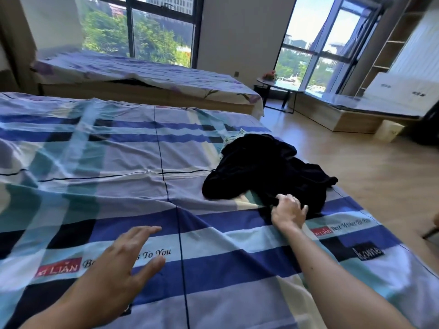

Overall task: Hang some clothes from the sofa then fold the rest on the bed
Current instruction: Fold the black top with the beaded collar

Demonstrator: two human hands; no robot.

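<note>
1. On the bed [107, 150], toward its right edge, lies a crumpled heap of black clothes [268, 167]. The heap rests on a checked sheet [213, 269] of blue, teal and cream.
2. From under the far side of the heap, a bit of pale patterned garment [234, 136] pokes out.
3. The right hand [288, 211] is stretched out to the near edge of the clothes. Its fingers are curled into the black cloth and grasp a fold of it.
4. The left hand [123, 260] is released, fingers straight and spread, holding nothing. It is low over the near part of the sheet, well apart from the clothes. I cannot tell whether it touches the sheet.
5. The sheet bears printed words and a red label near each hand, and a thin dark line runs down it between the two arms.
6. Beyond the bed stands a second bed [142, 74] with a flowered cover, below a large window [152, 32].
7. Right of the second bed, a small round counter [288, 87] carries red flowers [270, 74].
8. A wooden floor [356, 174] runs along the right side of the bed. Open shelves [384, 48] stand against the far right wall.
</note>
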